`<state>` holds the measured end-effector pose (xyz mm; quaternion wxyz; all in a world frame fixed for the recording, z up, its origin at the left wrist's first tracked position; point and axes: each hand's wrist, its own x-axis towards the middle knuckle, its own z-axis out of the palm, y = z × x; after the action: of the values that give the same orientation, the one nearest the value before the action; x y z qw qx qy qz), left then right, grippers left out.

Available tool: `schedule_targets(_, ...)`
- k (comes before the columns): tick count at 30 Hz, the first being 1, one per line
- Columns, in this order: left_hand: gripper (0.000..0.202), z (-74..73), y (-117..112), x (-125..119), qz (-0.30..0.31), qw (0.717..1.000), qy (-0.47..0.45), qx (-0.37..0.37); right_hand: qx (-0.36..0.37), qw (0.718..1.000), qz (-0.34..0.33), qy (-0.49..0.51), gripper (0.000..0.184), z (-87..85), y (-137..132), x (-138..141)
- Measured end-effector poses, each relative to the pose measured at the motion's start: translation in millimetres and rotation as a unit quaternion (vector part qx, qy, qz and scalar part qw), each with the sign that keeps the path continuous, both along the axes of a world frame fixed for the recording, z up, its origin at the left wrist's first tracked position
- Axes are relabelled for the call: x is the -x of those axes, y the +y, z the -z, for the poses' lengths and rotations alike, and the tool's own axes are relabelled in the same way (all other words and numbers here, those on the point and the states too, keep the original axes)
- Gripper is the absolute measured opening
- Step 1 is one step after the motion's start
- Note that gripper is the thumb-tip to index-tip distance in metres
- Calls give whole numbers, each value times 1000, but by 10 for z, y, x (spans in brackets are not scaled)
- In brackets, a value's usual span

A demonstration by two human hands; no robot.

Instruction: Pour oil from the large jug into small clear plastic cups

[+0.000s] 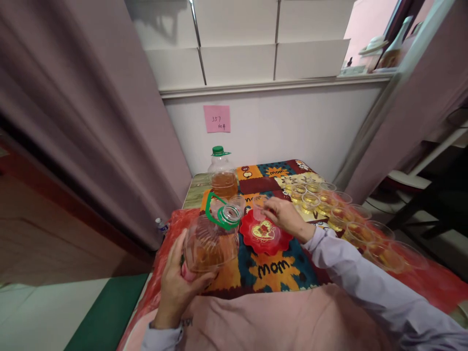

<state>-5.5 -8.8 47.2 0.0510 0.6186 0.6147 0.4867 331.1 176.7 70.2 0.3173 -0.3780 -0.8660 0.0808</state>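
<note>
My left hand (179, 278) is wrapped around a clear plastic jug (212, 243), tilted so that its uncapped mouth points up and right. Amber liquid lies in the jug, and a green carrying ring (209, 207) sits at its neck. Pinched in my right hand (283, 214) is a clear plastic cup (259, 208), held above a red scalloped plate (252, 239) with a gold heart on it. The cup's contents are hard to make out. Another clear cup (237, 201) shows just behind the jug's mouth.
A second jug (224, 178) with a green cap stands at the back left, partly filled. Several cups of yellowish liquid (310, 200) line the table's right side. The patterned tablecloth (274, 270) and red plastic sheet (161, 253) cover the table, which meets a white wall (278, 122).
</note>
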Motion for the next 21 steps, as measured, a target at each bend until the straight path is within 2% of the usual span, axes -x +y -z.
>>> schedule_targets(3,112,-36,3,-28,-3,1000,3,8,33,998,8,-55,17,303,-162,-89)
schedule_targets(5,113,-60,3,-47,-4,1000,9,15,40,997,13,-63,16,443,-237,-104)
schedule_targets(9,114,-93,21,-67,1,1000,18,19,47,997,16,-62,15,534,-302,-117)
schedule_targets(13,112,-82,54,-58,5,999,36,11,52,998,2,-27,19,476,-355,-183)
schedule_targets(17,110,-61,71,-51,4,999,50,8,53,994,6,98,32,351,-496,-205)
schedule_targets(19,110,-63,72,-57,3,998,55,8,76,980,29,184,50,220,-581,-219)
schedule_targets(21,110,-74,68,-70,3,998,56,7,88,949,54,296,78,16,-657,-320)
